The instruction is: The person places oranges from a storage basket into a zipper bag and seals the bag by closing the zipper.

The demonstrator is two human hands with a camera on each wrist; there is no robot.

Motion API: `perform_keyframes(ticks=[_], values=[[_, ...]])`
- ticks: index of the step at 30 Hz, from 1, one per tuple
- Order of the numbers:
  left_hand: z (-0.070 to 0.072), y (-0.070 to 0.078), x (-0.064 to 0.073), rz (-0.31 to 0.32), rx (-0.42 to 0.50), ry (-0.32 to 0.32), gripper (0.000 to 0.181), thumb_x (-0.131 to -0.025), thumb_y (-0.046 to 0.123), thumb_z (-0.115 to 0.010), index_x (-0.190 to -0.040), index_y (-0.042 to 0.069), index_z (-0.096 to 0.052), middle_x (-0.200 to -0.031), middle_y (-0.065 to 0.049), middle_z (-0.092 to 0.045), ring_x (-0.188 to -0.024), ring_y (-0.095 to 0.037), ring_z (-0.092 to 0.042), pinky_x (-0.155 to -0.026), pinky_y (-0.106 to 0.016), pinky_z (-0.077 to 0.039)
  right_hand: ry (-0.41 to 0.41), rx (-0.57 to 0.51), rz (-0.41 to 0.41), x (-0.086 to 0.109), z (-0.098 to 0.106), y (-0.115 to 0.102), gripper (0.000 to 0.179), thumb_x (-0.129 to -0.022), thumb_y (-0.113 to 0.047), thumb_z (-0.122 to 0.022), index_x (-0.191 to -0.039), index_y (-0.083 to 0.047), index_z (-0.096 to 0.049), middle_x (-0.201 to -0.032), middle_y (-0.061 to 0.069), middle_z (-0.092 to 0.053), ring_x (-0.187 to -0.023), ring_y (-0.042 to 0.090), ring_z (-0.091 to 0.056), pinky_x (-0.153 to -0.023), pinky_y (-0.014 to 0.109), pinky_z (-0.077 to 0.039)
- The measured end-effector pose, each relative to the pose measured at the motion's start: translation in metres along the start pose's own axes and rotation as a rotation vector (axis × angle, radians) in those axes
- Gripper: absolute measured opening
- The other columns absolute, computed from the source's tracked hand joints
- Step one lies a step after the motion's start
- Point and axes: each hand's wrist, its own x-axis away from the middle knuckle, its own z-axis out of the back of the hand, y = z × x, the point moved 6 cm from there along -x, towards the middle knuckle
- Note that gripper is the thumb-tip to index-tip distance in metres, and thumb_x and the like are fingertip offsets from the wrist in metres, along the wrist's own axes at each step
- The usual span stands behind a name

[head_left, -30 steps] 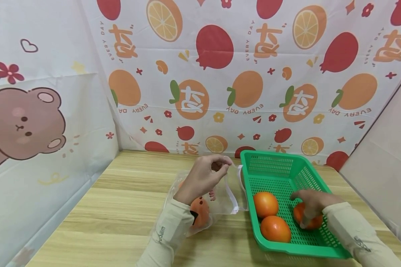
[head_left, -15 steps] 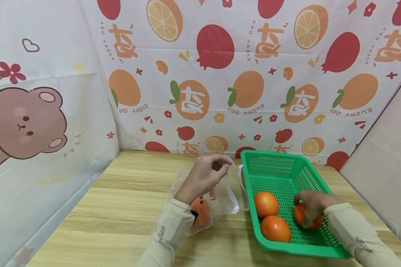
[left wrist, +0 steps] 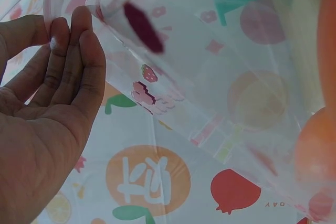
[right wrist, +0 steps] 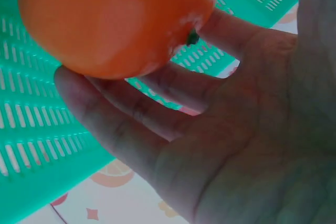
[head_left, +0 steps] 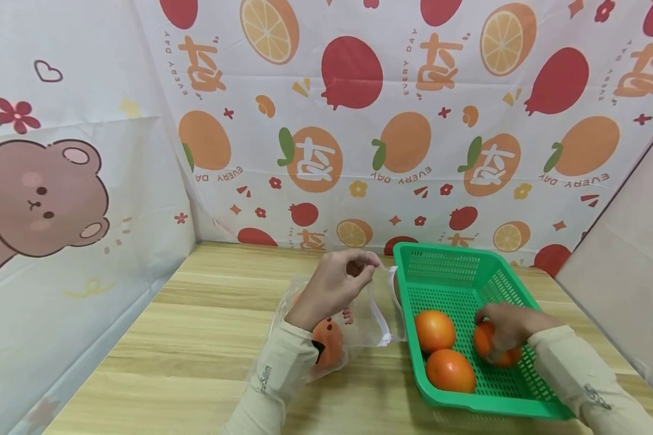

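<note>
My left hand (head_left: pixel 334 284) pinches the top edge of a clear printed plastic bag (left wrist: pixel 205 103) between thumb and fingertips, holding its mouth up. Inside the bag, orange fruit (left wrist: pixel 317 145) shows through the film, partly hidden by my left forearm in the head view. To the right, my right hand (head_left: pixel 514 326) reaches into a green plastic basket (head_left: pixel 495 403). Its fingers curl round an orange (right wrist: pixel 115 24) with a small green stem end. Two more oranges, one farther back (head_left: pixel 434 331) and one nearer (head_left: pixel 450 371), lie against the basket's left side.
The bag's opening, with its white edge strip (head_left: pixel 380 317), lies right beside the basket's left wall. Under everything is a light wooden table (head_left: pixel 196 338). A fruit-printed cloth (head_left: pixel 354 151) hangs behind it, and a bear-printed cloth (head_left: pixel 43 199) stands at the left.
My right hand's fingers have closed round the orange, which has shifted slightly left inside the basket. The left hand keeps its pinch on the bag in the same place.
</note>
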Motion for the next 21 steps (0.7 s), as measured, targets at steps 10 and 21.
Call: perform_keyframes(ticks=[10, 21], values=[[0.000, 0.000, -0.001, 0.001, -0.003, -0.005, 0.011, -0.096, 0.005, -0.067, -0.100, 0.010, -0.076, -0.093, 0.002, -0.073, -0.072, -0.006, -0.062, -0.067, -0.025, -0.055, 0.109, -0.037, 0.085, 0.005, 0.021, -0.015, 0.061, -0.071, -0.015, -0.086, -0.126, -0.001, -0.063, -0.103, 0.009, -0.057, -0.088, 0.027, -0.053, -0.068, 0.039, -0.054], [0.003, -0.008, -0.008, -0.005, 0.004, -0.016, 0.011, -0.097, 0.005, -0.066, -0.100, 0.010, -0.075, -0.094, 0.002, -0.073, -0.073, -0.005, -0.063, -0.067, -0.024, -0.055, 0.297, -0.122, 0.247, 0.001, 0.043, -0.038, 0.061, -0.076, -0.028, -0.083, -0.125, -0.001, -0.058, -0.097, 0.003, -0.059, -0.082, 0.020, -0.053, -0.061, 0.032, -0.050]])
